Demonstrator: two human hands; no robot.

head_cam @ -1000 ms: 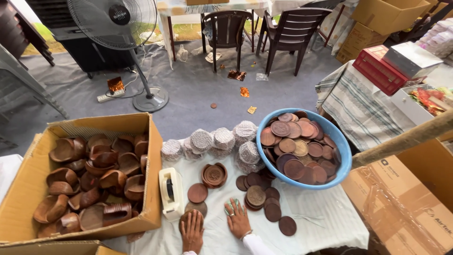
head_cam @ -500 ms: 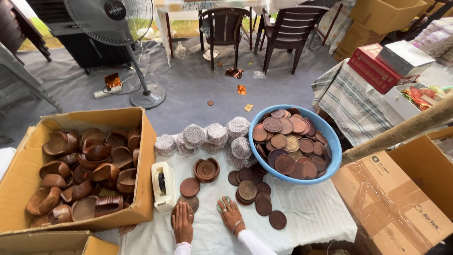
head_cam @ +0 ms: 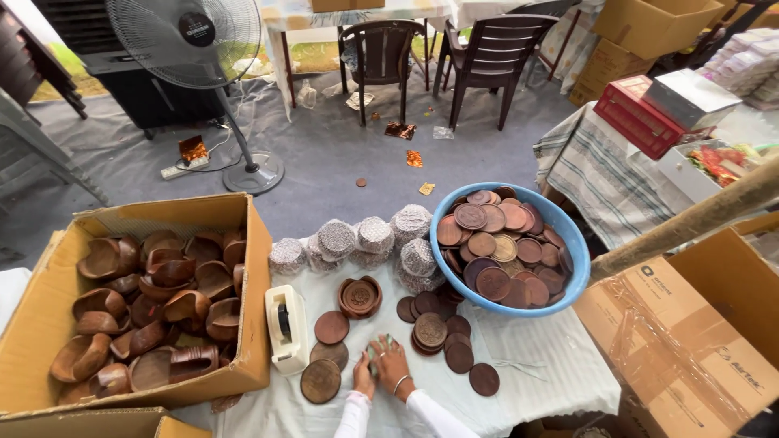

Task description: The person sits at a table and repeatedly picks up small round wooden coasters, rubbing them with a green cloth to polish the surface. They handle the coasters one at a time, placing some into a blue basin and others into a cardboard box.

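Two hands: left hand (head_cam: 364, 375) and right hand (head_cam: 393, 365) pressed together around a small greenish object (head_cam: 379, 350), kind unclear.
Landmark: tape dispenser (head_cam: 286, 328).
Object: right of the dispenser, on the white cloth (head_cam: 552, 369).
Brown discs (head_cam: 331, 327): between dispenser and hands.
Blue bowl (head_cam: 578, 268): far right, behind.

Left hand (head_cam: 363, 375) and right hand (head_cam: 392, 365) cover a small item; its kind unreadable, possibly wrapped. Forearms cut by bottom edge. Lower cardboard box (head_cam: 89, 423) cropped.
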